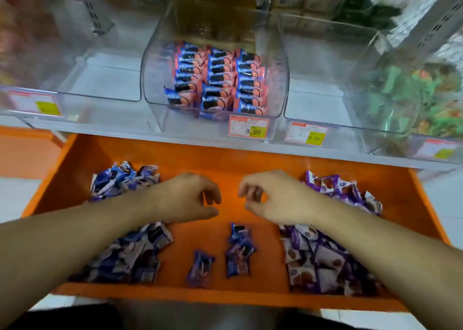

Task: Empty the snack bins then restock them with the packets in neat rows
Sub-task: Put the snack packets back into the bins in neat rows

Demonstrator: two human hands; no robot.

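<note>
Working left to right, we start at the empty clear plastic bin on the left of the shelf [100, 79], which waits for stock. Below it, along the left edge of the flat orange tray [225, 159], lies a loose heap of dark blue foil packets [125, 254]. Our left hand [185, 199] hovers above the tray's middle, its fingers loosely curled and grasping nothing. In the centre of the shelf, the middle clear plastic bin [215, 79] already holds pink-and-blue packets [218, 79] in three tidy rows. Near the tray's front edge sit a few stray dark blue packets [239, 252], apart from the heap. Our right hand [273, 199] hangs just beside the left, fingers likewise curled and holding nothing. Along the tray's right edge spreads a pile of purple-and-white foil packets [325, 254], under the empty clear plastic bin on the right [320, 86].

We judge the next step to be gathering a batch for an empty bin. To do it well, we should take several packets of one kind at once, square them face up with labels pointing the same way, and lay them from the back of the bin forward, matching the middle bin's three columns. The strays should go in with their own kind first.
</note>
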